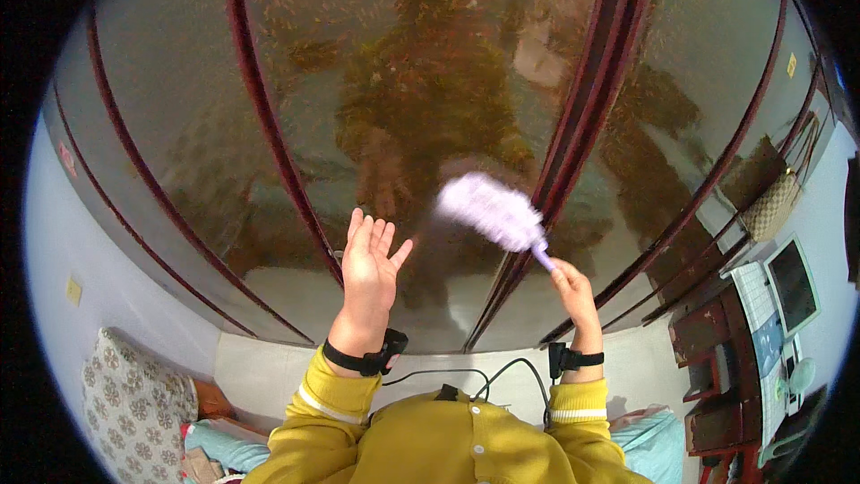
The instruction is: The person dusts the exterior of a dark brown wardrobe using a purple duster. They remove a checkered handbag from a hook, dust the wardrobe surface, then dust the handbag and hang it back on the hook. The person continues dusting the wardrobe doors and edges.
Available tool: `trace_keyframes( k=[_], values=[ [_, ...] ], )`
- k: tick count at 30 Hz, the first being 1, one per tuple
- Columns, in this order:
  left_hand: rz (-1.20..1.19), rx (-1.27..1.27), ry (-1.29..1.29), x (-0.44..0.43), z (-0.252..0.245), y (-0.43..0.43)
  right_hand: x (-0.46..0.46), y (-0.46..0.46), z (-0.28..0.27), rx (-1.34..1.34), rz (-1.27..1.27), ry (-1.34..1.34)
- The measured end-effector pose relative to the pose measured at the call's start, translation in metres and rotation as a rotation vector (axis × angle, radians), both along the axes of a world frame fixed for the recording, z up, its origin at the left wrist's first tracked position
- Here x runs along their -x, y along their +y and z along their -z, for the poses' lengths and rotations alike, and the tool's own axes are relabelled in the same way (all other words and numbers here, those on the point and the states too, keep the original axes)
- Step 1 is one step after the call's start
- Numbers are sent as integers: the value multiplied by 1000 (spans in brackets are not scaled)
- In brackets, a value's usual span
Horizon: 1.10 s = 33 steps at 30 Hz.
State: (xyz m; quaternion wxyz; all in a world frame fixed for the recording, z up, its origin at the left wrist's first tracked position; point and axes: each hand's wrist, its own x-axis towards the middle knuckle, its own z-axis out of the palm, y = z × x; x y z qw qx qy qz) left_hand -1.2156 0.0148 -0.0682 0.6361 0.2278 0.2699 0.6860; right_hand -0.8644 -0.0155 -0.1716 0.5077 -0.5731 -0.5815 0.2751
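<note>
My right hand [574, 292] grips the purple handle of a fluffy lilac duster [494, 212]. The duster's head points up and left, blurred, in front of a glossy dark wardrobe door [430, 101]; whether it touches the panel I cannot tell. My left hand [371, 269] is raised with its fingers apart and holds nothing. It is close to the same door, near a dark red vertical frame strip [269, 114]. The door mirrors the person and the room.
At the right stands a dark wooden desk [722, 376] with a monitor [794, 284]. A checkered bag [772, 207] hangs above it. A flower-patterned cover [138, 410] is at lower left. Black cables [517, 364] run near my waist, above the pale floor [262, 363].
</note>
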Motion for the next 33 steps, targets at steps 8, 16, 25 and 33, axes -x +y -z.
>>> trace_keyframes(
  k=[8,16,25,33],
  values=[
    [56,21,-14,-25,15,-4,30,10,22,7,-235,390],
    [133,122,51,-21,37,-6,38,12,37,140,-151,331],
    [135,251,71,-15,52,-3,32,6,32,150,-114,-349],
    [40,305,-4,-7,62,4,42,10,-4,-16,-210,262]
  ],
)
